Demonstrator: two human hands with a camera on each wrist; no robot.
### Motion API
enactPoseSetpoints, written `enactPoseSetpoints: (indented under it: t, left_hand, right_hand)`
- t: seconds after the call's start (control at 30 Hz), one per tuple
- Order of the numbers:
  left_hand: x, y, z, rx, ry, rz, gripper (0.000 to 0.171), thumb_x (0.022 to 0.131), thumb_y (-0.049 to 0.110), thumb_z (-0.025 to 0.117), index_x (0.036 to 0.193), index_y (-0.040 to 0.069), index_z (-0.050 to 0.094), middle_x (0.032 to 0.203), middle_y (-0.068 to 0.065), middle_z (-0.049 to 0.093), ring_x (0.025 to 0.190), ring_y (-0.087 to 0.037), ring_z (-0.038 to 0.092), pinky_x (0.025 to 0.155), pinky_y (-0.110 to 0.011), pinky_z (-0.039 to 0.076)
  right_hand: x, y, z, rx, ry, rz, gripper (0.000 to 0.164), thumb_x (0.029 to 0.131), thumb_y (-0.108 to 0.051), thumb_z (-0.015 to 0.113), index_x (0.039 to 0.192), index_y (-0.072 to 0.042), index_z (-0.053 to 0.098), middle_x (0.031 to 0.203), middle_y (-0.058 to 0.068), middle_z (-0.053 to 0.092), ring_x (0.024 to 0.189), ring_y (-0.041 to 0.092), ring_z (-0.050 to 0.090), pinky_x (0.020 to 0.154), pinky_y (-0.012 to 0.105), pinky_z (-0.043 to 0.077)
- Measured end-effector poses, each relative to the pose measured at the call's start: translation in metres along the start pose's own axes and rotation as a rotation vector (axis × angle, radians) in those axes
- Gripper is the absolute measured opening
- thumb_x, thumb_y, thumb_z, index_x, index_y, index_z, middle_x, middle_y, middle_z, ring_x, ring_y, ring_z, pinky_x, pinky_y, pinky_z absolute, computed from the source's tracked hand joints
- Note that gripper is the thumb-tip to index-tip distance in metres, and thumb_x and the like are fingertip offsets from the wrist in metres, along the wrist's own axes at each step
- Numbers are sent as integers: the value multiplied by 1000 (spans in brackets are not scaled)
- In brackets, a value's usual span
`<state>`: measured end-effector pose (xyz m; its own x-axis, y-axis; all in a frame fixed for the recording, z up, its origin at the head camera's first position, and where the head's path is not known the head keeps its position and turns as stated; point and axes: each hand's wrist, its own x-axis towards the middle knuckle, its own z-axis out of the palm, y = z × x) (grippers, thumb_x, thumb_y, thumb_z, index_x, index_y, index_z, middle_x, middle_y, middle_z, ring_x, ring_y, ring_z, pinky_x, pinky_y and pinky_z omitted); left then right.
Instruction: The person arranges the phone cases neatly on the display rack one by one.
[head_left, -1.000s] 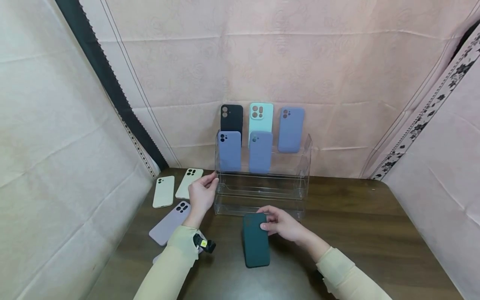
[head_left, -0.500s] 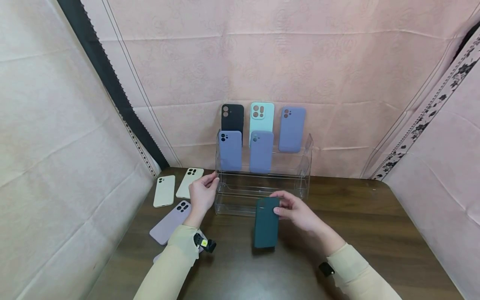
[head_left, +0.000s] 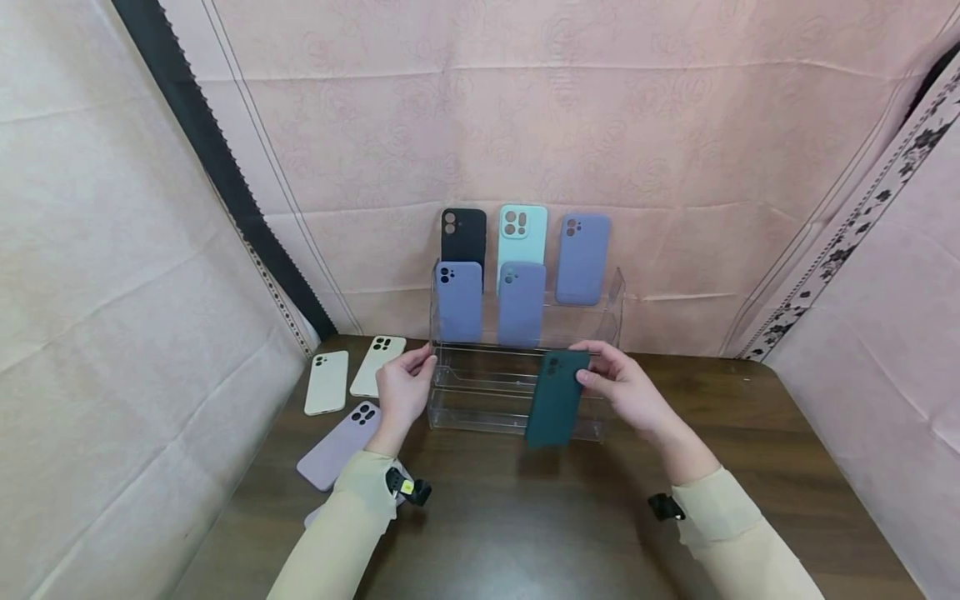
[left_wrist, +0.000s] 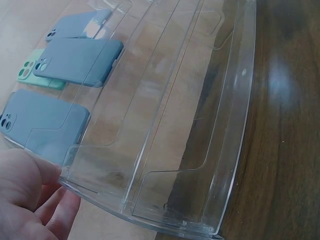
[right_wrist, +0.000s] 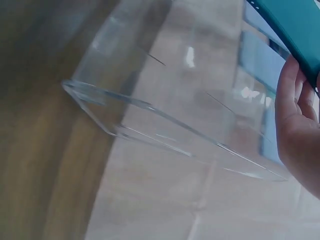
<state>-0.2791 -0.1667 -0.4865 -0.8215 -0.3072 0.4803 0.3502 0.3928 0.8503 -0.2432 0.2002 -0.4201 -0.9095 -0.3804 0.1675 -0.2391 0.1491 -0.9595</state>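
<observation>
A dark green phone case (head_left: 557, 398) is held by its upper right edge in my right hand (head_left: 626, 387), in front of the right part of a clear tiered display rack (head_left: 480, 417). The right wrist view shows fingers behind the case (right_wrist: 300, 35) at the upper right. My left hand (head_left: 405, 387) pinches the rack's left side edge; the left wrist view shows thumb and fingers at that rim. On the rack's upper tiers stand a black case (head_left: 463, 233), a mint case (head_left: 522, 233) and blue cases (head_left: 582, 258), with two blue ones on the lower of these tiers.
Left of the rack, two pale cases (head_left: 327, 383) lie on the brown wooden table (head_left: 480, 542). A lilac case (head_left: 339, 446) lies nearer, with another case mostly hidden under the left forearm. Pale cloth (head_left: 675, 125) hangs behind and at both sides.
My right hand has lifted the dark green case up and to the right, from above the front of the table to before the rack. The left hand stays at the rack's edge.
</observation>
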Motion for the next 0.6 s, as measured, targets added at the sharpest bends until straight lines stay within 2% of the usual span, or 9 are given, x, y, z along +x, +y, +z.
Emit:
enactPoseSetpoints:
  t: [0.3,0.5,0.6]
  left_hand:
    - [0,1,2,-25,-12,1,19,94,-3,78,113,-6,79,113,-17,78,98,-34,79,82,-18,62]
    - [-1,1,1,3,0,-21,19,94,-2,78,113,-4,80,109,-18,79,96,-34,80,82,-19,62]
    - [0,3,0,2,-3,-20,20,94,-2,78,114,-5,80,110,-18,79,96,-34,80,81,-18,62]
  right_hand:
    - [9,-25,-19,-34,89,-68,42,110,-11,62,150,-6,53,117,10,69,101,21,70,91,35,64]
    - [25,-44,-34,-28,226,-106,41,110,-15,62,151,-14,58,123,7,65,106,16,69,91,27,63]
    - [35,-52,-40,1,315,-135,42,109,-14,63,151,-13,59,125,7,65,108,16,69,90,25,63]
